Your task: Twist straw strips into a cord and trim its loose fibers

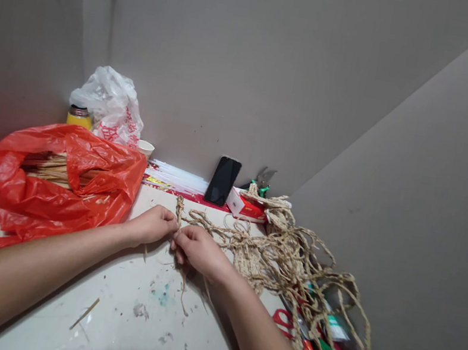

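Note:
Near the middle of the white table, my left hand [156, 224] and my right hand [198, 248] meet with their fingertips pinched on a braided straw cord [180, 208]. One end of the cord sticks up above my fingers, and thin loose strands [183, 293] hang below my right hand. My fingertips partly hide the piece between them. Beyond my right hand, a tangled heap of straw cord [292, 257] spreads to the right, with a flat woven patch [247, 260] within it.
At left lies a red plastic bag [95, 163] holding straw strips [53, 167]. Along the wall are a white bag [114, 99], a yellow jar [80, 116], a paper cup [145, 148], a phone [222, 181] and pruning shears [266, 177]. Red-handled scissors [283, 321] lie under the cord.

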Demonstrator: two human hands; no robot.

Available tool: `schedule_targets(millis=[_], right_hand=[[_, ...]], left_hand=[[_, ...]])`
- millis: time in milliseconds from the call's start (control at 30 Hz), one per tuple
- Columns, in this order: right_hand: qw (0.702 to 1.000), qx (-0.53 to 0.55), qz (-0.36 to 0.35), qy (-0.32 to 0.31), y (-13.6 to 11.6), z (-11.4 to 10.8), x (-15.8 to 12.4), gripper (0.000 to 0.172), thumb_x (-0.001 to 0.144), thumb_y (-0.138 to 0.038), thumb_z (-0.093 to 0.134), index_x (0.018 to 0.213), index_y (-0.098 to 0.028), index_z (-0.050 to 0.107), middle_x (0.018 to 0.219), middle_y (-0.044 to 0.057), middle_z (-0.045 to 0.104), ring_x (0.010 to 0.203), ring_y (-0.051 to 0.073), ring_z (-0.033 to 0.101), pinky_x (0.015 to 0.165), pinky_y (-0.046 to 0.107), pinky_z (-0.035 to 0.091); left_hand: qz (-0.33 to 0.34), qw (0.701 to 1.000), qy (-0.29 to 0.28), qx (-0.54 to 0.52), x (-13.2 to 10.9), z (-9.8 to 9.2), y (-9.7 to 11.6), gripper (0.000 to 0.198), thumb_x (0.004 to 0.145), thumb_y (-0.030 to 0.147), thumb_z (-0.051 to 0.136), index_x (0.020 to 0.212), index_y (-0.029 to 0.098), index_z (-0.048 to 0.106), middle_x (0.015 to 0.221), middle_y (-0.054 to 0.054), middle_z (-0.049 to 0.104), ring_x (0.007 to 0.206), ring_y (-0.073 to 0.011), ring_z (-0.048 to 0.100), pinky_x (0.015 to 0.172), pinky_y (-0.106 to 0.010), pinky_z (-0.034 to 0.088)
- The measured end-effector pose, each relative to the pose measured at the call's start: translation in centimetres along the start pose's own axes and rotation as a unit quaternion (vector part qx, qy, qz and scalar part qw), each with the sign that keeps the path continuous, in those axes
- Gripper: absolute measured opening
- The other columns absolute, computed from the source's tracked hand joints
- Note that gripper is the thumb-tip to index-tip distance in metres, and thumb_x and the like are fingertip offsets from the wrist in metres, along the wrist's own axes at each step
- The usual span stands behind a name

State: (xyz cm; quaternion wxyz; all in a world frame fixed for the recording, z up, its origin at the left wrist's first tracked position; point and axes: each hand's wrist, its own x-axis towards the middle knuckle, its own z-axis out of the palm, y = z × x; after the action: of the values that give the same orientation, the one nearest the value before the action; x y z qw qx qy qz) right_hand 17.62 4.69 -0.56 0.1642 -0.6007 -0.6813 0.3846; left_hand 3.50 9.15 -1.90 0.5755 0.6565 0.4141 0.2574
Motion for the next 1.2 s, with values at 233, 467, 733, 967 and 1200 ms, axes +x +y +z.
schedule_targets(millis=[233,467,733,967,1200], right_hand=[[0.986,-0.136,-0.053,0.081,-1.6,0.8,-2.3,0.022,0.083,-0.023,0.045,0.068,-0.017,0.058,0.073,0.007,0.064,0.066,0.016,0.054,0.061,0.027,0.033],[0.992,0.093,-0.058,0.058,-1.2,-2.5,-2.3,0.037,0.081,-0.047,0.055,0.058,-0.017,0.054,0.049,-0.003,0.049,0.047,0.011,0.042,0.047,0.023,0.029],[0.968,0.251,-0.002,0.016,0.5,-1.3,0.6,0.033,0.083,-0.051,0.047,0.074,-0.019,0.05,0.059,-0.002,0.053,0.041,0.007,0.04,0.039,0.02,0.031],[0.965,0.256,0.045,-0.046,1.2,-1.7,1.2,0.035,0.083,-0.046,0.052,0.063,-0.017,0.051,0.044,-0.009,0.033,0.033,0.003,0.017,0.03,0.017,0.011],[0.954,0.29,0.052,-0.049,1.4,-2.0,1.2,0.037,0.085,-0.038,0.052,0.053,-0.019,0.045,0.038,-0.009,0.03,0.032,0.003,0.015,0.031,0.018,0.01]], left_hand=[[-0.046,0.996,-0.014,-0.074,-0.4,-0.1,0.4,0.018,0.069,0.027,0.053,0.055,0.018,0.046,0.036,0.009,0.032,0.033,-0.0047,0.02,0.038,-0.023,0.01],[-0.058,0.988,-0.045,-0.135,-0.4,-0.8,0.9,0.017,0.069,0.029,0.059,0.061,0.018,0.048,0.038,0.011,0.026,0.034,-0.004,0.015,0.038,-0.023,0.008],[-0.042,0.988,-0.074,-0.129,-0.4,-0.8,0.8,0.023,0.07,0.035,0.06,0.062,0.017,0.048,0.043,0.009,0.031,0.036,-0.0037,0.016,0.039,-0.023,0.008],[0.001,0.997,-0.06,-0.043,-0.4,-0.6,0.5,0.024,0.073,0.037,0.057,0.065,0.014,0.056,0.046,0.006,0.044,0.039,-0.0049,0.026,0.042,-0.021,0.019],[0.05,0.995,-0.036,0.082,0.0,-1.0,0.4,0.019,0.074,0.029,0.047,0.073,0.014,0.059,0.061,0.002,0.055,0.056,-0.0103,0.044,0.057,-0.022,0.034]])
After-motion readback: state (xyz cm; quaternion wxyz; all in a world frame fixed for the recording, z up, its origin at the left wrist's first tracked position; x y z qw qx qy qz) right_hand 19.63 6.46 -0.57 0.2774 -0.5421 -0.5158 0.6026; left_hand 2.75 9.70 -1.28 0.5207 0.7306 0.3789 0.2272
